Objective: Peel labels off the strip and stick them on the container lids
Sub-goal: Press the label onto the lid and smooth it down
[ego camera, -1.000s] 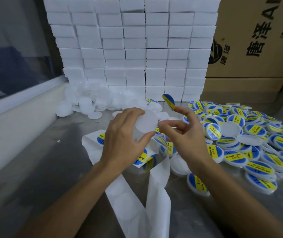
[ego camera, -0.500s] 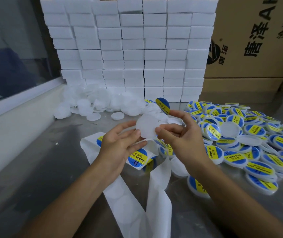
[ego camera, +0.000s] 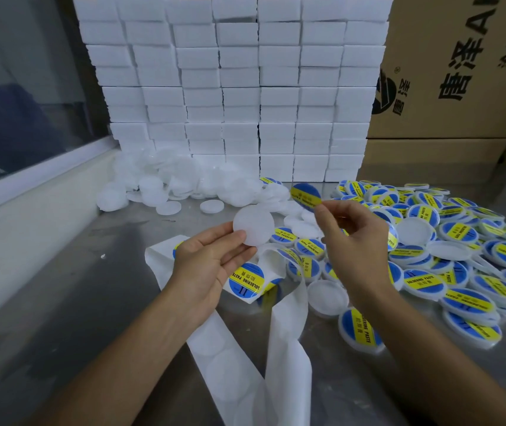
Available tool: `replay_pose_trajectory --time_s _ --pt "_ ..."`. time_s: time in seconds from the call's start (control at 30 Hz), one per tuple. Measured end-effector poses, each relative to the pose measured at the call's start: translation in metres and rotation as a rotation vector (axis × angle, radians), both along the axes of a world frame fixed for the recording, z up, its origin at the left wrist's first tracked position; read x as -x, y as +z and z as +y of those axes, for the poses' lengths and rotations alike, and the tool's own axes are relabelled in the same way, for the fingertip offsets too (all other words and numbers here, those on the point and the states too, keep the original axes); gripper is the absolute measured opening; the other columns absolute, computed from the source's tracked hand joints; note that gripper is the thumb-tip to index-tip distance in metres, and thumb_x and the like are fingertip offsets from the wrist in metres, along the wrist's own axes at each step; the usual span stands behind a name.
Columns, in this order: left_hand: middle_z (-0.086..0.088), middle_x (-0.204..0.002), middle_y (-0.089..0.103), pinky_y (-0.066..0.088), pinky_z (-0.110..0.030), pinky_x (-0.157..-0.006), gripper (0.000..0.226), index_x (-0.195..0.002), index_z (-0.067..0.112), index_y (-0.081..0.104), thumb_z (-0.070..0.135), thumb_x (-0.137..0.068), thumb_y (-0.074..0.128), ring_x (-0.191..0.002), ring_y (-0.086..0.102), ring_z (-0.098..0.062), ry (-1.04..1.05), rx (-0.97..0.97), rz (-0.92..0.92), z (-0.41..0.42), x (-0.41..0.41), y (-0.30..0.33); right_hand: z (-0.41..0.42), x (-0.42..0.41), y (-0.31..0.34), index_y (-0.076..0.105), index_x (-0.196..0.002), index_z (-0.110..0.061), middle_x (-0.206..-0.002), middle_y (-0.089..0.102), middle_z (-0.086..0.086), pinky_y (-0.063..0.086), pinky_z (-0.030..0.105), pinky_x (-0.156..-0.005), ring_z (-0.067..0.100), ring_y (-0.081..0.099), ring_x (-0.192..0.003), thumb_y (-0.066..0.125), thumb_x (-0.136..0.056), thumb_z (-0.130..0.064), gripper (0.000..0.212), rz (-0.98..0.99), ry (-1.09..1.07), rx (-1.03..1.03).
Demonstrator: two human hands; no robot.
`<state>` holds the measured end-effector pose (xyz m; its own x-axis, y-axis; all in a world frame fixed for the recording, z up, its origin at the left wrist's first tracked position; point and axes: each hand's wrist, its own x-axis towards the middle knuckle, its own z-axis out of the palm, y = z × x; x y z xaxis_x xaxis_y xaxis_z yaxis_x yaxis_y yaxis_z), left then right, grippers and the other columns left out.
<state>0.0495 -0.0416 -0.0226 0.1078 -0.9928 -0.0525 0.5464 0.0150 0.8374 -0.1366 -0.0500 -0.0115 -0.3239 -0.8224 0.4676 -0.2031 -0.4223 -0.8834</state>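
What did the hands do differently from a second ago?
The left hand turned palm-up and opened out, so the blank lid it holds by the edge now shows fully. The right hand drew slightly away to the right, with the peeled label pinched in its fingers, not yet stuck on. The label strip and the pile of labelled lids stayed put.

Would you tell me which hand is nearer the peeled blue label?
Right. The right hand pinches the peeled label at its lower edge; the left hand holds a blank lid, below-left of the label.

left hand holds a blank lid; right hand pinches a label.
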Motion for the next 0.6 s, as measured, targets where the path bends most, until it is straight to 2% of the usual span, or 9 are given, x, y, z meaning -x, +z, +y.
replay_pose_trajectory --time_s 0.03,0.1,0.17,0.2,0.27,0.37,0.5,0.6 --pt "-0.015 -0.09 0.076 0.059 -0.026 -0.064 0.019 -0.1 0.0 0.067 -0.004 -0.082 0.066 -0.079 0.075 -0.023 0.005 0.001 -0.002 0.0 0.0 0.0 -0.001 0.002 0.002 0.072 -0.086 -0.021 -0.078 0.072 -0.006 0.056 0.024 -0.067 0.005 0.066 -0.073 0.068 -0.089 -0.019 0.005 -0.062 0.027 -0.037" --pt "-0.014 -0.09 0.076 0.059 -0.025 -0.064 0.021 -0.099 0.0 0.067 -0.002 -0.079 0.067 -0.079 0.075 -0.023 0.004 0.01 -0.006 -0.001 0.0 -0.001 0.0 0.002 0.007 0.072 -0.088 -0.017 -0.074 0.073 -0.005 0.054 0.017 -0.06 0.004 0.067 -0.067 0.069 -0.089 -0.019 0.004 -0.33 0.18 -0.199" --pt "-0.013 -0.09 0.076 0.058 -0.025 -0.065 0.024 -0.099 0.001 0.068 0.001 -0.075 0.069 -0.08 0.075 -0.022 -0.004 0.025 -0.011 0.0 0.0 -0.001 0.002 0.001 0.01 0.072 -0.088 -0.011 -0.073 0.071 -0.002 0.052 0.016 -0.056 0.005 0.063 -0.062 0.069 -0.088 -0.017 0.007 -0.604 0.388 -0.357" --pt "-0.013 -0.09 0.076 0.058 -0.025 -0.066 0.027 -0.099 0.001 0.068 0.003 -0.073 0.07 -0.081 0.074 -0.022 -0.011 0.036 -0.016 0.0 0.0 -0.001 0.002 0.0 0.009 0.072 -0.086 -0.01 -0.073 0.07 -0.001 0.052 0.016 -0.056 0.006 0.061 -0.061 0.069 -0.087 -0.016 0.007 -0.637 0.447 -0.4" --pt "-0.013 -0.091 0.076 0.058 -0.025 -0.066 0.036 -0.102 0.001 0.067 0.007 -0.067 0.072 -0.082 0.074 -0.022 -0.017 0.043 -0.027 0.001 0.0 0.0 0.002 -0.001 0.007 0.074 -0.083 -0.01 -0.074 0.069 0.001 0.052 0.02 -0.059 0.006 0.058 -0.06 0.071 -0.085 -0.016 0.007 -0.508 0.443 -0.424" --pt "-0.015 -0.092 0.075 0.058 -0.025 -0.066 0.044 -0.104 0.0 0.067 0.01 -0.062 0.073 -0.082 0.074 -0.023 -0.016 0.038 -0.03 0.002 0.001 0.001 0.004 -0.007 0.005 0.077 -0.083 -0.014 -0.072 0.072 -0.002 0.054 0.023 -0.064 0.004 0.058 -0.057 0.073 -0.082 -0.017 0.004 -0.233 0.331 -0.336" --pt "-0.016 -0.096 0.075 0.059 -0.026 -0.069 0.046 -0.106 0.002 0.068 0.013 -0.062 0.074 -0.087 0.074 -0.025 -0.029 0.036 -0.08 0.003 0.001 0.0 0.006 -0.009 0.004 0.075 -0.082 -0.016 -0.07 0.074 -0.005 0.051 0.013 -0.057 0.001 0.064 -0.058 0.074 -0.083 -0.012 0.004 -0.111 0.299 -0.208" --pt "-0.014 -0.096 0.075 0.059 -0.026 -0.069 0.04 -0.101 0.005 0.069 0.014 -0.062 0.074 -0.088 0.074 -0.025 -0.04 0.028 -0.103 0.004 0.001 0.0 0.008 -0.012 0.003 0.075 -0.082 -0.012 -0.071 0.074 -0.003 0.052 0.013 -0.059 0.002 0.065 -0.06 0.074 -0.082 -0.009 0.003 -0.006 0.274 -0.132"
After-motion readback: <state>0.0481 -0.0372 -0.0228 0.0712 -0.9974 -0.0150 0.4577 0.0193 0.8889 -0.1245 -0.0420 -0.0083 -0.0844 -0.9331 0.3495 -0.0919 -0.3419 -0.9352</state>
